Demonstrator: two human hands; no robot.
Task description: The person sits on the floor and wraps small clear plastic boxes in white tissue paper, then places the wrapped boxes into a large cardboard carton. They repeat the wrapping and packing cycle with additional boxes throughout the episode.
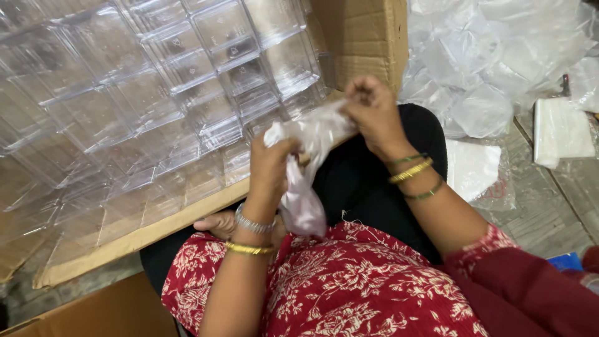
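A thin clear plastic bag is held over the lap, between both hands, just right of a cardboard box packed with clear plastic containers. The left hand is raised with its fingers closed around the middle of the bag, so that its grip is narrow and holds the crumpled film; the lower end of the bag hangs down below that hand, against the red flowered garment. The right hand is placed a little farther and to the right, its fingertips pinched shut on the upper end of the bag, near the box's edge. A silver bracelet and a gold bangle are worn on the left wrist; green and gold bangles are seen on the right wrist. The containers are stacked in close rows, filling the far left of the view. A heap of loose clear plastic bags is spread at the far right on the floor, and a flat white packet lies beside it.
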